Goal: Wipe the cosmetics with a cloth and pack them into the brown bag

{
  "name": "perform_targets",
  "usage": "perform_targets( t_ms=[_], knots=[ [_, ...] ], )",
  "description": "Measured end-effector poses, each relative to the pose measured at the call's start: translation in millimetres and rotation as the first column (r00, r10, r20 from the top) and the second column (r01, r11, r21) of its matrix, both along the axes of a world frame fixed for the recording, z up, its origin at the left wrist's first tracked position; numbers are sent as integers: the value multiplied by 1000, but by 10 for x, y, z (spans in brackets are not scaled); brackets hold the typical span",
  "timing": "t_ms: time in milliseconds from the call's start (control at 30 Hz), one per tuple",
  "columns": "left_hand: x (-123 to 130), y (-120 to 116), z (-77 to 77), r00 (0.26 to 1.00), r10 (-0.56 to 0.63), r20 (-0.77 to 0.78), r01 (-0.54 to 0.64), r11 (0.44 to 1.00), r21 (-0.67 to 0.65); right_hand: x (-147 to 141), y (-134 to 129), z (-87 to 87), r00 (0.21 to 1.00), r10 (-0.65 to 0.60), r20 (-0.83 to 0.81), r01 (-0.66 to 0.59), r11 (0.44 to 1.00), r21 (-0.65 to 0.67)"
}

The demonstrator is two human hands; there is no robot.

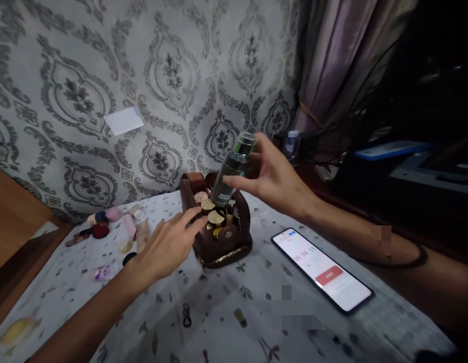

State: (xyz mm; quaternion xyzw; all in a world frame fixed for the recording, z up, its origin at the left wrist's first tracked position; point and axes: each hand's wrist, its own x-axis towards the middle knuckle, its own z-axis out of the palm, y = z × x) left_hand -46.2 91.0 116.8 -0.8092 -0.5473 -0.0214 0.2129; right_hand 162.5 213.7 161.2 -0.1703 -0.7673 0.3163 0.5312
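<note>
A brown bag [223, 254] lies open on the patterned white cloth, with gold-lidded items [216, 217] and other small things inside. My right hand [270, 176] grips a dark clear-capped bottle [230, 174], tilted, its lower end over the bag's opening. At the bag's left edge is my left hand [173, 244], fingers apart and fingertips beside the gold lids. Nothing shows in its grasp. Whether those fingertips touch the lids is unclear.
Several cosmetics, among them a pink tube [129, 227] and a dark red round case [100, 230], lie left of the bag. A lit phone [323, 272] rests at the right. Behind stand a patterned wall [173, 70] and a small bottle [292, 145].
</note>
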Motion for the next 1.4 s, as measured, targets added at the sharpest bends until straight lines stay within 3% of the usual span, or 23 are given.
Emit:
perform_targets(
  t_ms=[167, 400, 700, 867, 1067, 1167, 1333, 1400],
  knots=[
    [-52, -2, -158, 994, -92, 56, 85, 988, 127, -275, 338, -64, 976, 0, 219, 2, 1000, -11],
    [-42, 21, -234, 988, -111, 106, 90, 978, 189, -580, 501, -187, 835, 37, 550, -45, 999, 1],
    [-79, 24, -288, 987, -120, 105, 102, 982, 159, -816, 603, -329, 713, 163, 682, -156, 985, -71],
    [-80, 27, -275, 987, -123, 102, 108, 985, 135, -814, 614, -237, 637, 160, 754, -160, 984, -74],
    [-87, 17, -267, 985, -129, 117, 114, 986, 122, -808, 625, -202, 663, 102, 742, -106, 993, -42],
    [-85, 15, -272, 982, -141, 124, 123, 983, 137, -831, 631, -250, 656, 140, 742, -120, 989, -81],
    [-85, 24, -281, 982, -133, 135, 116, 985, 127, -857, 616, -258, 449, 247, 859, -257, 956, -141],
    [-85, 32, -284, 982, -126, 143, 108, 986, 125, -860, 623, -248, 408, 248, 879, -304, 945, -125]
  ],
)
